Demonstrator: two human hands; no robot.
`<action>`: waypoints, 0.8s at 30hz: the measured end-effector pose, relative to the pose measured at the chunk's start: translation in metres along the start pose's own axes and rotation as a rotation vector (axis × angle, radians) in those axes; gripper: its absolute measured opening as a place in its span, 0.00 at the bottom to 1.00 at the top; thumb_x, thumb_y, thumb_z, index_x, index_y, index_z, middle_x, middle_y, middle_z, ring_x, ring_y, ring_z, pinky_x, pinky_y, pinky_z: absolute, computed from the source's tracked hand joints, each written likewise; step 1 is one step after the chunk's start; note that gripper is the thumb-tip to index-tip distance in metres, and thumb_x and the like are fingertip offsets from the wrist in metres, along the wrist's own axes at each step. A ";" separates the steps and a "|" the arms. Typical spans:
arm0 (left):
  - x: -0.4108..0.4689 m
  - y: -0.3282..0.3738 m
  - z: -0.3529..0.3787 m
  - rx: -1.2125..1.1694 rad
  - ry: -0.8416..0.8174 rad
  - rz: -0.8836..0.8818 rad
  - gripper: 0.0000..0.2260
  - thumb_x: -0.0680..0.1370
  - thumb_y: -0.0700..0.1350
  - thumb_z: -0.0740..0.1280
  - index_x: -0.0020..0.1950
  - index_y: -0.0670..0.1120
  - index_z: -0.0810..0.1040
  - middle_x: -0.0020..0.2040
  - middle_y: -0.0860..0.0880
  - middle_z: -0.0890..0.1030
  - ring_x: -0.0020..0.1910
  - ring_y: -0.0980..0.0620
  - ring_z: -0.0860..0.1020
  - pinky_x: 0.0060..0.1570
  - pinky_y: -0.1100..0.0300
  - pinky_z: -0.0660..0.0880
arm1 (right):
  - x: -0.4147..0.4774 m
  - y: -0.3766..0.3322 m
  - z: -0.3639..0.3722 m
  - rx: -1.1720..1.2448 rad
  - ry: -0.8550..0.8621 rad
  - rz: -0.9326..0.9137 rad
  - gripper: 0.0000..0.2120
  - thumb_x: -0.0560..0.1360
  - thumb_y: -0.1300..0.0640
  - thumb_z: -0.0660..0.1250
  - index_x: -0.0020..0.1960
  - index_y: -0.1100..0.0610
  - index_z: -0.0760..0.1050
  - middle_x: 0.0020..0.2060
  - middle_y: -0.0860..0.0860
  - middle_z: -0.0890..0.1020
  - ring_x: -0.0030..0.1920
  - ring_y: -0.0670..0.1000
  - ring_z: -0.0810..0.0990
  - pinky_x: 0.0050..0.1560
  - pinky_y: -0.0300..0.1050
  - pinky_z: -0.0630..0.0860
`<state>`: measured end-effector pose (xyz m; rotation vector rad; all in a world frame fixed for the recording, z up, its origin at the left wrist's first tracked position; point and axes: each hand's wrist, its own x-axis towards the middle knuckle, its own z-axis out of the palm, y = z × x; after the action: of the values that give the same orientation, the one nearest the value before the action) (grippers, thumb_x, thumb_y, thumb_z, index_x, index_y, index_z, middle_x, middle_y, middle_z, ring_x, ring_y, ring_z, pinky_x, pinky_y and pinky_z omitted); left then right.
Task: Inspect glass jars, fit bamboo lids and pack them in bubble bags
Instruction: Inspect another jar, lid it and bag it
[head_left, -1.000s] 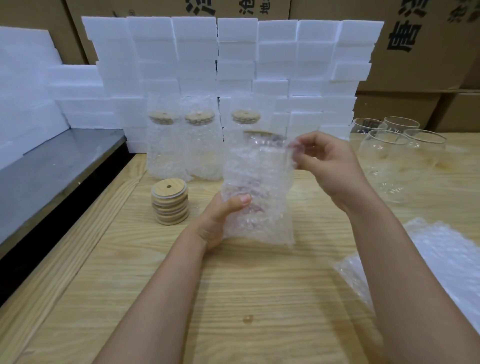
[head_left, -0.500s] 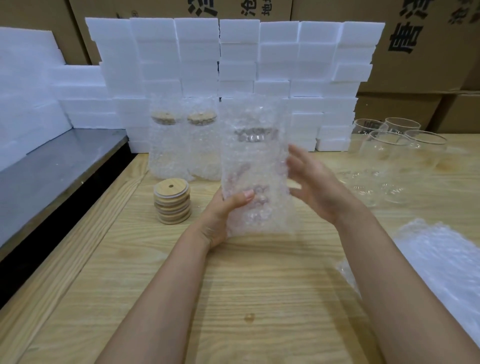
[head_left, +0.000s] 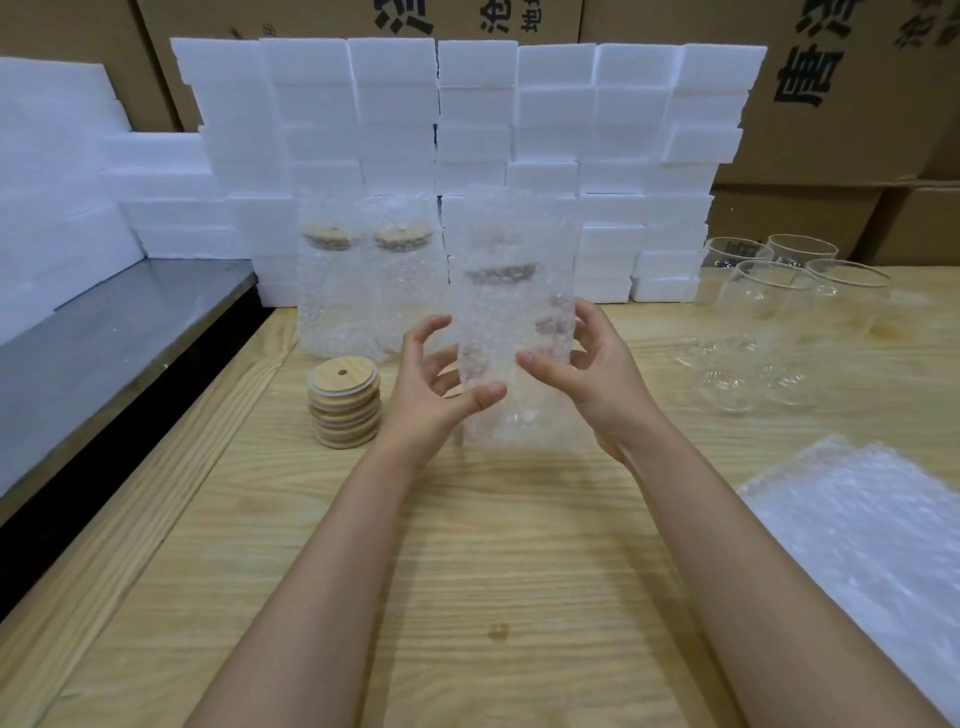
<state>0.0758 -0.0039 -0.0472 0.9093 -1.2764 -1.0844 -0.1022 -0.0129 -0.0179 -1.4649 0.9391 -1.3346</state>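
Surface: a pale wooden surface filled the foreground, and a lower grey metal surface lay along its left edge.
Room: white foam blocks were stacked in rows at the far edge, with brown cardboard boxes behind them.
Wrapped jar: a lidded jar in a bubble bag stood upright at mid-surface.
Left hand: fingers curled round the bag's left side, thumb on its front.
Right hand: thumb on the front, fingers wrapped behind.
Lids: a stack of bamboo lids sat just left of the left hand.
Packed jars: two stood against the foam.
Empty jars: clustered at the far right.
Spare bags: piled at the near right.
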 end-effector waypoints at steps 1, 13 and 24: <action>-0.001 0.001 0.002 0.012 0.009 0.034 0.32 0.64 0.43 0.79 0.59 0.60 0.67 0.60 0.45 0.77 0.52 0.54 0.82 0.46 0.62 0.78 | 0.000 0.003 0.002 -0.001 0.029 -0.011 0.35 0.63 0.52 0.79 0.66 0.48 0.70 0.58 0.47 0.78 0.54 0.51 0.81 0.50 0.44 0.78; 0.000 0.009 0.018 -0.652 0.063 -0.127 0.27 0.76 0.48 0.58 0.73 0.38 0.62 0.68 0.34 0.71 0.66 0.33 0.71 0.67 0.38 0.65 | -0.004 0.019 0.010 0.245 0.050 -0.136 0.14 0.77 0.64 0.65 0.57 0.48 0.78 0.46 0.46 0.79 0.40 0.46 0.78 0.43 0.42 0.76; -0.004 0.013 0.020 -0.620 -0.135 -0.224 0.16 0.73 0.48 0.59 0.38 0.44 0.85 0.34 0.46 0.83 0.34 0.50 0.83 0.33 0.62 0.79 | -0.013 0.014 0.019 0.340 -0.453 0.191 0.57 0.54 0.36 0.79 0.75 0.55 0.60 0.68 0.61 0.73 0.66 0.62 0.74 0.65 0.68 0.69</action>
<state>0.0573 0.0045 -0.0341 0.5149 -0.8654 -1.6219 -0.0847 -0.0020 -0.0351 -1.2980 0.5123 -0.9137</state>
